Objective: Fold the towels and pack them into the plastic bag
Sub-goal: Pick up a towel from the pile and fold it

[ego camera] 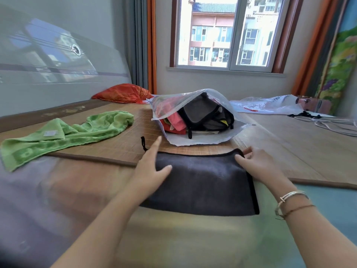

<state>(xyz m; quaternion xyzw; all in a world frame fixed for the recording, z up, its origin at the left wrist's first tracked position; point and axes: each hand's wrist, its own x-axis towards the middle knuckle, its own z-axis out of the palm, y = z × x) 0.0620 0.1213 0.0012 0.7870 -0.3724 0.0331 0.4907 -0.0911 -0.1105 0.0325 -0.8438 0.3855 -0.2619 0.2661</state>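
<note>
On the bed, unreadable-labelled green towel (63, 136); both hands flat, released, on dark towel (204, 180).

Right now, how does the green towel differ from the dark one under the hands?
The green towel lies rumpled and untouched; the dark grey towel lies flat and smooth, with the left hand and right hand at its sides. The green towel sits far left, the dark grey towel nearest. Both are outside the plastic bag.

— How's the light?
— Bright daylight from the window (226, 33) ahead; its reflection glares on the glossy headboard (58, 55).
— Sharpness?
— My forearms and the frame's edges are smeared and bent.
</note>
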